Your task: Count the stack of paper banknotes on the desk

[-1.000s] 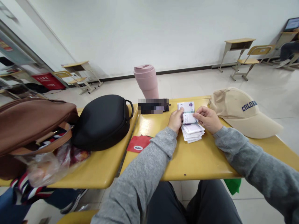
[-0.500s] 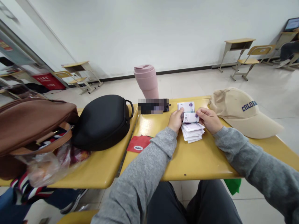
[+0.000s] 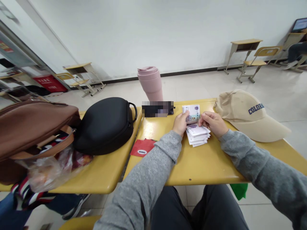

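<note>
Both my hands work a stack of banknotes [image 3: 197, 134] on the yellow desk [image 3: 203, 163]. My left hand [image 3: 180, 123] grips the stack's left side, its thumb pressed on the upright far part of the notes [image 3: 192, 111]. My right hand [image 3: 213, 123] is closed at the right side, its fingers pinching the edge of the top note. The near part of the stack lies fanned out below my hands. Grey sleeves cover both arms.
A beige cap [image 3: 249, 113] lies right of my hands. A pink cup [image 3: 151, 83] and a dark blurred object [image 3: 157, 108] stand behind. A red envelope [image 3: 143, 147], a black case [image 3: 105, 125] and a brown bag [image 3: 33, 127] sit to the left. Other desks stand beyond.
The top note that was curled over between my hands has been laid down onto the fanned pile, and the note with a 5 now shows upright.
</note>
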A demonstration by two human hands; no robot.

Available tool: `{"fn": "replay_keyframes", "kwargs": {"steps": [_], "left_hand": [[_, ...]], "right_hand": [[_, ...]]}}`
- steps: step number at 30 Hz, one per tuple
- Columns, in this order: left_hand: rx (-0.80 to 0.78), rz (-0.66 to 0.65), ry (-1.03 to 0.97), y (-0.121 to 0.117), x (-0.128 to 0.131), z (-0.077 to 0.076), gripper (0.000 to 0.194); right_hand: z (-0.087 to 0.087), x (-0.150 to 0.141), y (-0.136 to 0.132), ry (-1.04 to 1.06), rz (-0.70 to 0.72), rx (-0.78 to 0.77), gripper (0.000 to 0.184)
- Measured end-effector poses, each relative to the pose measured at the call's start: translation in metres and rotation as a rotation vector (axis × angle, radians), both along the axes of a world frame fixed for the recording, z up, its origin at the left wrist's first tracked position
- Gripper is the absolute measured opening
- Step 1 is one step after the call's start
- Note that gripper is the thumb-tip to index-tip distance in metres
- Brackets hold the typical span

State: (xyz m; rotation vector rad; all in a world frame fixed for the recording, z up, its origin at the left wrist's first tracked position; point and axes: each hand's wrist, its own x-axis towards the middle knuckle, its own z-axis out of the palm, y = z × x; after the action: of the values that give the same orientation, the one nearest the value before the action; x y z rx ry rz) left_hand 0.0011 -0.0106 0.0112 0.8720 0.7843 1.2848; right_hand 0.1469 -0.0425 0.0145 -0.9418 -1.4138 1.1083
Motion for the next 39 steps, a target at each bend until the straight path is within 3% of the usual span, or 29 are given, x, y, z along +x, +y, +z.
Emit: {"fn": "replay_keyframes", "kwargs": {"steps": [6, 16, 39], "left_hand": [[-0.003, 0.008, 0.009, 0.0011, -0.0008, -0.0009, 0.021], [-0.013, -0.058, -0.011, 0.0006, -0.0003, -0.0022, 0.024], [0.006, -0.067, 0.002, 0.0009, 0.0008, -0.004, 0.028]], "right_hand": [[-0.0006, -0.001, 0.0006, 0.0, -0.038, -0.014, 0.034], [-0.0061, 0.0042, 0.0083, -0.086, -0.27, -0.065, 0.039], [-0.0035, 0.0009, 0.0079, -0.013, -0.222, -0.009, 0.029]]}}
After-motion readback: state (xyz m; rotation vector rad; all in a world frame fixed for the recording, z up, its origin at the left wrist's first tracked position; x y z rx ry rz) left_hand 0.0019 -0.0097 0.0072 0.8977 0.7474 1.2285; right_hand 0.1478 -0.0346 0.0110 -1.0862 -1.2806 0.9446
